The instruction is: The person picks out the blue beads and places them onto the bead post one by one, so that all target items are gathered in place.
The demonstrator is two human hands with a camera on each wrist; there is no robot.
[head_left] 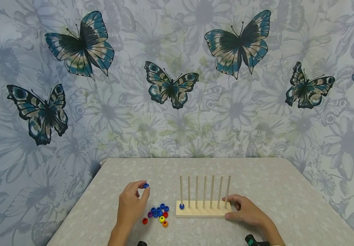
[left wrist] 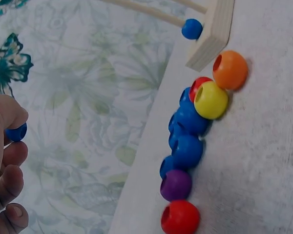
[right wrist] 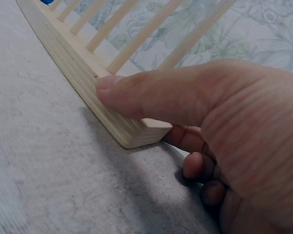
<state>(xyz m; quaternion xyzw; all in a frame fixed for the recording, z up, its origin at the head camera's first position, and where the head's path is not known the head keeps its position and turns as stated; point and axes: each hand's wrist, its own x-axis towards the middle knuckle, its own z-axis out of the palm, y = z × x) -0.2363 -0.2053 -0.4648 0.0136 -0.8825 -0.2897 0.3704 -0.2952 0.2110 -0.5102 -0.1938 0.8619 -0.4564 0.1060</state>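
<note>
Between left hand (head_left: 131, 202) thumb and fingertip: blue bead (head_left: 146, 186), pinched, lifted above bead pile (head_left: 158, 214). Likely light, hard, slick; hold sides, keep hole free. Right hand (head_left: 247, 211) grips peg rack (head_left: 202, 211) right end, thumb along front edge.

I hold a small blue bead (head_left: 146, 186) pinched at the fingertips of my left hand (head_left: 131, 205), raised above the table. The wooden peg rack (head_left: 202, 209) lies flat to its right, seven upright pegs, one blue bead (head_left: 181, 206) seated on the leftmost. My right hand (head_left: 247, 211) grips the rack's right end.
</note>
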